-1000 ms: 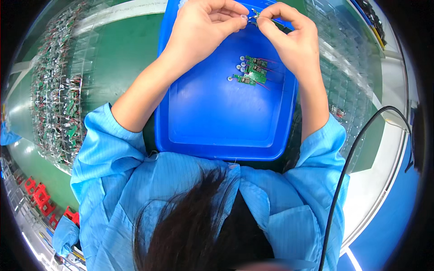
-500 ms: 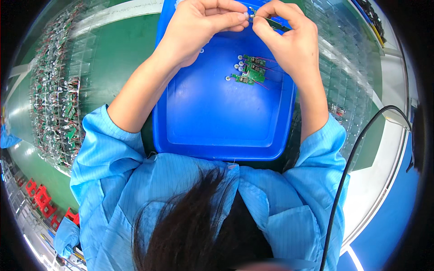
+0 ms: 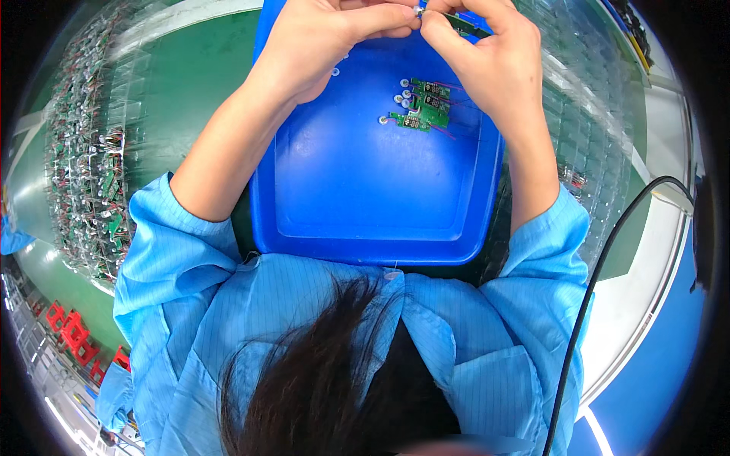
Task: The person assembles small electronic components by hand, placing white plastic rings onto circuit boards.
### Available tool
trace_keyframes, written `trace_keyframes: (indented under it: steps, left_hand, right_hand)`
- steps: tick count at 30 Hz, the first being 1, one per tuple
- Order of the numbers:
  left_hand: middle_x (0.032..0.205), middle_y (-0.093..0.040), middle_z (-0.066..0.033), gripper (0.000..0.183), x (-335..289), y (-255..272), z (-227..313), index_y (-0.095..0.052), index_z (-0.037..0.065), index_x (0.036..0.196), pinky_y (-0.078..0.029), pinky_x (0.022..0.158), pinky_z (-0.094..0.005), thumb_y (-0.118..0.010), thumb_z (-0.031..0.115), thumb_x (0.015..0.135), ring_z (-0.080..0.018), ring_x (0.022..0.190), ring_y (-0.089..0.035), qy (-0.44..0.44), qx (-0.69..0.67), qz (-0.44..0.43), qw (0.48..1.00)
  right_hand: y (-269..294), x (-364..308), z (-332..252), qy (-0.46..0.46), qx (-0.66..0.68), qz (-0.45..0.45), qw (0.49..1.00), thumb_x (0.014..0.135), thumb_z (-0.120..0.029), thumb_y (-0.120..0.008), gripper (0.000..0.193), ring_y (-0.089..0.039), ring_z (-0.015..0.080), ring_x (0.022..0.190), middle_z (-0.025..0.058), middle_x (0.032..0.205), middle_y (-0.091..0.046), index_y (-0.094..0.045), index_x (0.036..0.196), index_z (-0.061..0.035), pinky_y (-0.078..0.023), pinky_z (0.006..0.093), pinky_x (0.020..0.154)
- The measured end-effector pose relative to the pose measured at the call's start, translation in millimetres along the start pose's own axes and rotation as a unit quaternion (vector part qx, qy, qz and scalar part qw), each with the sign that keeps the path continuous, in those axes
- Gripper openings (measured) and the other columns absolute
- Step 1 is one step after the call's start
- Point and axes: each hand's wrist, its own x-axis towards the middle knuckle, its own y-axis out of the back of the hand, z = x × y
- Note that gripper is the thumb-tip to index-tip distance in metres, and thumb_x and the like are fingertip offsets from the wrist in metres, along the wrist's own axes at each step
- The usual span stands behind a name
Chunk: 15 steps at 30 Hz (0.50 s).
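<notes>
Above the far end of a blue plastic tray (image 3: 372, 251), my two hands meet fingertip to fingertip. My right hand (image 3: 494, 64) pinches a dark green circuit board (image 3: 465, 26). The fingers of my left hand (image 3: 319, 45) close on a small, shiny round part (image 3: 418, 11) at the board's end; its exact kind is too small to tell. In the tray below lie several green circuit boards (image 3: 433, 106) with thin reddish wires and small round whitish parts (image 3: 405, 99) at their left ends. Another small white round part (image 3: 335, 72) sits near my left wrist.
Clear plastic trays packed with circuit boards and wires (image 3: 91, 175) line the left of the green table (image 3: 190, 83). More clear trays (image 3: 585, 114) stand to the right. A black cable (image 3: 601, 254) curves down the right side. Red stools (image 3: 74, 330) and blue sleeves (image 3: 114, 395) show at lower left.
Both hands have shifted slightly toward the top edge of the view, still pinched together around the board and round part. The tray's contents appear unchanged.
</notes>
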Motion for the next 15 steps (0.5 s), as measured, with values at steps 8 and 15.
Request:
trace_keyframes:
  steps: [8, 15]
  left_hand:
    - [0.099, -0.074, -0.0107, 0.013, 0.4, 0.2, -1.5, -0.073, -0.001, 0.107, -0.059, 0.084, -0.0273, -0.071, 0.001, 0.095, -0.016, 0.09, -0.072, 0.014, -0.043, 0.003, 0.999]
    - [0.099, -0.075, -0.0108, 0.014, 0.7, 2.5, -1.2, -0.073, -0.001, 0.108, -0.059, 0.085, -0.0274, -0.072, 0.003, 0.095, -0.0163, 0.09, -0.072, 0.019, -0.046, -0.005, 0.999]
  right_hand:
    - [2.9, -1.9, 0.7, -0.016, -0.012, 0.009, 1.0, 0.077, -0.007, -0.073, 0.007, -0.063, 0.0274, 0.084, 0.0105, 0.08, -0.067, -0.067, 0.08, -0.0029, -0.051, 0.0375, 0.077]
    - [0.8, -0.1, -2.8, 0.013, -0.003, 0.005, 1.0, 0.077, -0.007, -0.073, 0.007, -0.063, 0.0284, 0.083, 0.0105, 0.079, -0.067, -0.066, 0.079, -0.0031, -0.05, 0.0376, 0.077]
